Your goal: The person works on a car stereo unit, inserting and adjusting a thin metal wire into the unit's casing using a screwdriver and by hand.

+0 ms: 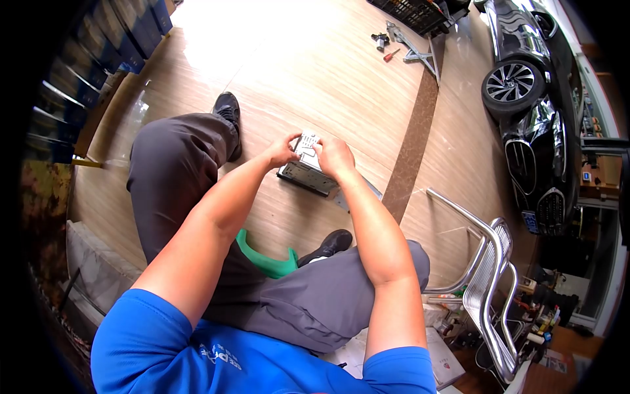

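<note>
A silver metal box-shaped electronic unit (pixel 306 172) with slots and holes in its casing stands on the floor between my feet. My left hand (pixel 282 152) grips its upper left edge, thumb and fingers on the metal. From the right, my right hand (pixel 336 158) holds the upper right side with bent fingers, the back of the hand hiding part of the unit. A dark edge runs along the unit's lower front. Beside it, partly under my right forearm, lies a flat grey metal piece (pixel 342 199).
A red-handled screwdriver (pixel 391 56), a small dark part (pixel 380 42) and a metal bracket frame (pixel 415 55) lie farther off, near a black crate (pixel 410 13). A green plastic stool (pixel 266 262) is under me. To the right are a metal chair (pixel 489 282) and a black car (pixel 533 125).
</note>
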### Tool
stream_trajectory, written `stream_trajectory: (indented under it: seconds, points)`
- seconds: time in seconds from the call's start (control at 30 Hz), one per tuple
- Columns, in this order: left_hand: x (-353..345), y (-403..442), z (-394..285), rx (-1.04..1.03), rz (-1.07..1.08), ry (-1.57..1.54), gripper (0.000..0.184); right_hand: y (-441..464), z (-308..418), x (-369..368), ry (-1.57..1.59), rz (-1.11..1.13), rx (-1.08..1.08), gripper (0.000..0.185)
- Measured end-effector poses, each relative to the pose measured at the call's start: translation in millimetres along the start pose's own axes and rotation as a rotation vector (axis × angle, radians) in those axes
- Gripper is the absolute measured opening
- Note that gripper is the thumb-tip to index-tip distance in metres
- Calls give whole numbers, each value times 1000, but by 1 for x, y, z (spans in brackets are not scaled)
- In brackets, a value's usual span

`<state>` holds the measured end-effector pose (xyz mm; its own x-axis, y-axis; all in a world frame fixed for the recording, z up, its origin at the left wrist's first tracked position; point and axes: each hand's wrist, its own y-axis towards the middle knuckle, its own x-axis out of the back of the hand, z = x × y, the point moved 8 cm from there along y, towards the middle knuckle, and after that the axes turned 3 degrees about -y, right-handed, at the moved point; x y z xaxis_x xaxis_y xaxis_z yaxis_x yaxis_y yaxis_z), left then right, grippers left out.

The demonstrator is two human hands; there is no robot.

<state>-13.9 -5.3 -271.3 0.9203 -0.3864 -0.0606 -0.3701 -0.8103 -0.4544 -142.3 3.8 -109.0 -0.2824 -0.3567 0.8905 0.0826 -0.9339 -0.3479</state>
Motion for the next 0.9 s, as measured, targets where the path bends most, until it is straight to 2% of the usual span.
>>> stream_trajectory:
  seconds: [0.33,0.57,0.63,0.9]
  points:
    - [3,3,2,-14,-12,127,82,2,3,-6,-24,-36,140,21]
    - [2,-1,-3,5,-6,87,81,1,5,-9,-61,-11,149,22]
    - [4,0,-2,0,-22,126,81,0,8,-9,-155,-25,139,20]
    - [5,9,11,-19,-2,80,82,-1,3,-12,-82,67,-2,28]
